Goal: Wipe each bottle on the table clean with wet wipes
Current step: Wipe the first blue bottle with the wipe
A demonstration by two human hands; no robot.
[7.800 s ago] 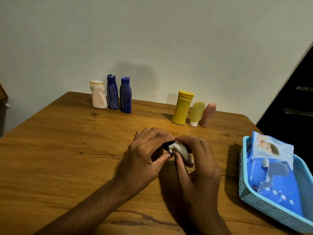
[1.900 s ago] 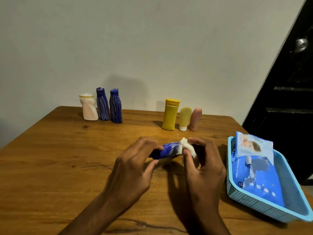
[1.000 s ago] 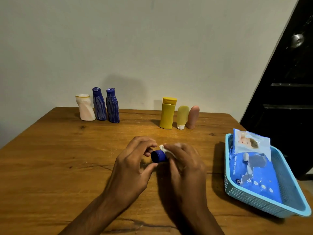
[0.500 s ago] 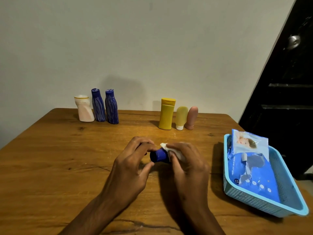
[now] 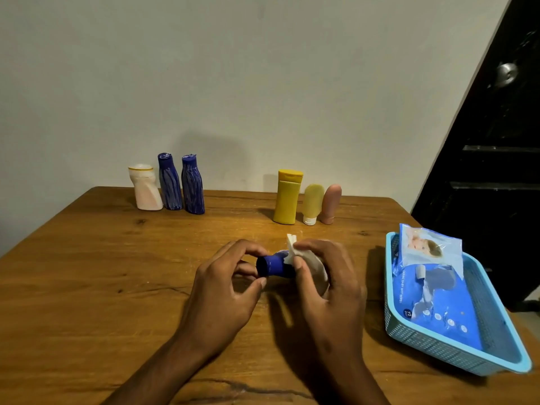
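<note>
A blue bottle (image 5: 273,266) lies sideways between my hands above the middle of the wooden table (image 5: 87,273), cap pointing left. My left hand (image 5: 225,290) pinches its cap end with thumb and fingers. My right hand (image 5: 324,282) grips the bottle's body through a white wet wipe (image 5: 292,249), which hides most of the bottle. At the back left stand a white bottle (image 5: 145,188) and two blue bottles (image 5: 169,182) (image 5: 192,185). At the back middle stand a yellow bottle (image 5: 287,197), a pale yellow tube (image 5: 312,203) and a pink tube (image 5: 330,203).
A light blue plastic basket (image 5: 438,343) sits at the table's right edge with a blue pack of wet wipes (image 5: 429,285) in it. A dark door (image 5: 491,141) stands behind it on the right. A plain wall runs along the table's far edge.
The wipe in my right hand has slid along the bottle from its end towards the cap, covering most of the body. The left hand keeps its hold on the cap end.
</note>
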